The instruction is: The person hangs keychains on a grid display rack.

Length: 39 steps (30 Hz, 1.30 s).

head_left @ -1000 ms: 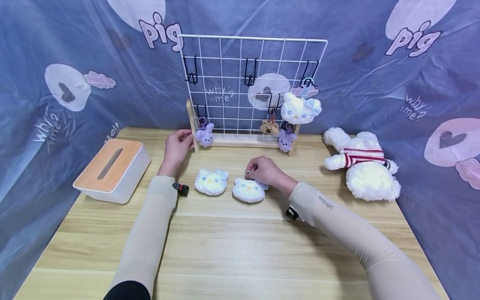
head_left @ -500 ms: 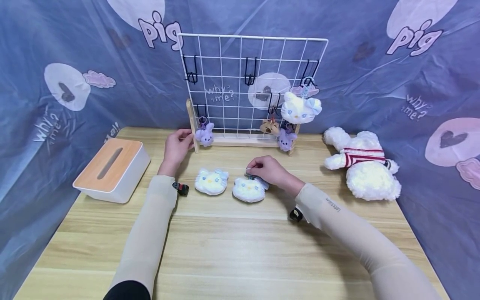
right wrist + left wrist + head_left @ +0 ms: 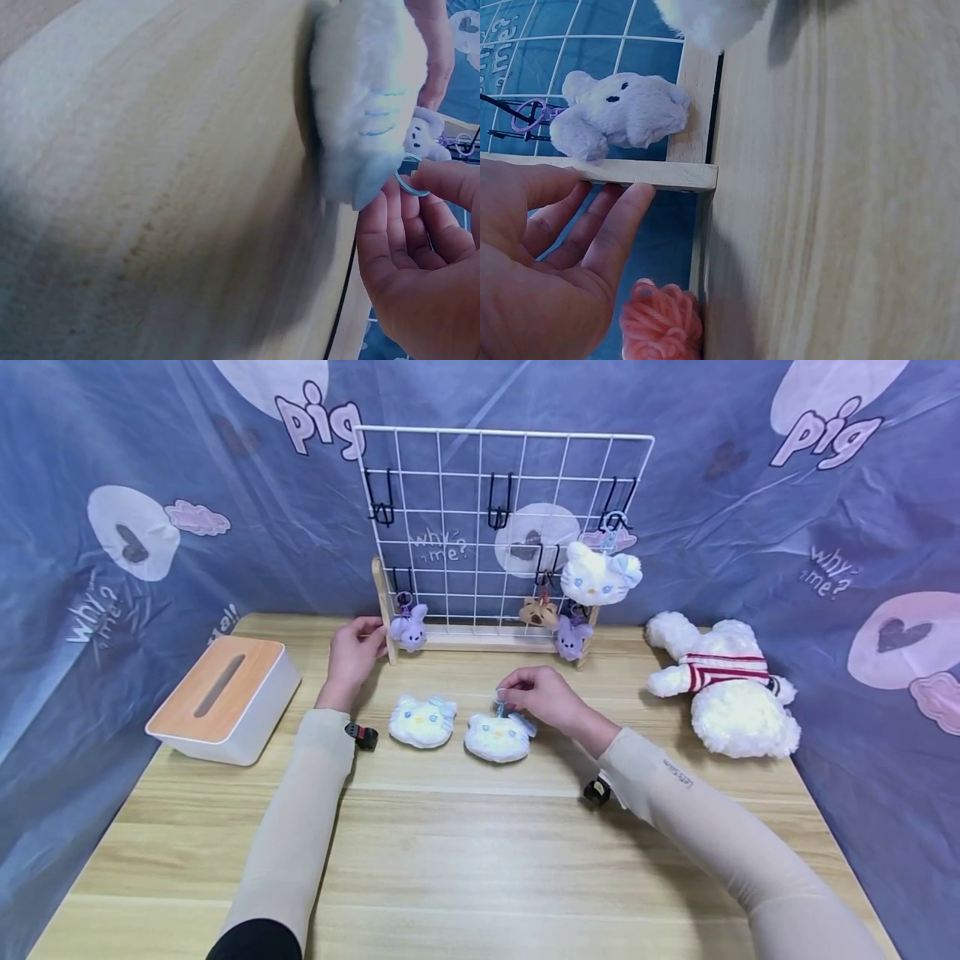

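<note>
Your right hand (image 3: pixel 542 693) pinches the ring (image 3: pixel 406 186) of the right plush cat (image 3: pixel 498 740) on the desk (image 3: pixel 465 860); your left hand (image 3: pixel 354 658) grips the left rack post (image 3: pixel 382 597). A third cat (image 3: pixel 598 578) hangs far right; two remain unhung.

If the head view is read as a clock face, the person wears a left sleeve (image 3: pixel 294 827) toward 8 o'clock and a right sleeve (image 3: pixel 701 822) toward 4 o'clock. Both are pale beige, long and rather smooth, and they end in a left cuff (image 3: pixel 327 735) and a right cuff (image 3: pixel 621 760) of the same colour. Small dark lettering (image 3: pixel 678 774), which seems to read "Let's Slim", is printed along the right sleeve. At 7 o'clock, a black covering (image 3: pixel 258 941) with a rounded edge meets the left sleeve. Toward 8 o'clock, a small black wrist device (image 3: pixel 362 737) carries a red detail; between 4 and 5 o'clock there is a second black device (image 3: pixel 597 791), with a lighter spot. The left hand (image 3: pixel 354 658) and the right hand (image 3: pixel 542 695) are bare.
</note>
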Tool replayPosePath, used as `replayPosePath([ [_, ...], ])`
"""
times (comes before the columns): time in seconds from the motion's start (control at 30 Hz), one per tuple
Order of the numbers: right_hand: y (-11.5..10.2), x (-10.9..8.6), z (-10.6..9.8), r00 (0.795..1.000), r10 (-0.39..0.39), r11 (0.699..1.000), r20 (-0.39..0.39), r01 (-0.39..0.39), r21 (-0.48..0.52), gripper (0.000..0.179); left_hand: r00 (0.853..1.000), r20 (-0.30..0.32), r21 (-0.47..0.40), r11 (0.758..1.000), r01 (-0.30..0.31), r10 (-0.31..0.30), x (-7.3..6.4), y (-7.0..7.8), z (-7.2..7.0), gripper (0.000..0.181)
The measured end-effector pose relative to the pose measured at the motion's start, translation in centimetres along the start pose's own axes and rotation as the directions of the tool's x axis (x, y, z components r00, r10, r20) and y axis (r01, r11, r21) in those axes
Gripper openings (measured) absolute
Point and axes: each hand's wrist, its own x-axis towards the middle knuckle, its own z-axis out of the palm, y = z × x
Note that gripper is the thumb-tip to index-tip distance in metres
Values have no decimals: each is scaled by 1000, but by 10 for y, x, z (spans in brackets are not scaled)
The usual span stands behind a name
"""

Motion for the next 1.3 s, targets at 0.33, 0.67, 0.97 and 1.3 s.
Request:
replayPosePath([
  [0.33, -4, -6, -3, 1000, -5, 999, -3, 6, 32, 22, 1000, 6, 1, 1000, 7, -7, 1, 0, 1, 34],
  [0.67, -15, -13, -7, 1000, -11, 999, -12, 12, 48, 22, 1000, 3, 6, 1000, 10, -10, -2, 3, 1, 35],
  [0.97, -26, -19, -12, 997, -59, 997, -41, 62, 55, 21, 1000, 4, -12, 1000, 17, -17, -2, 4, 1, 35],
  [1.3, -38, -25, -16, 993, -105, 994, -50, 106, 19, 17, 1000, 10, -6, 1000, 17, -17, -2, 4, 0, 35],
])
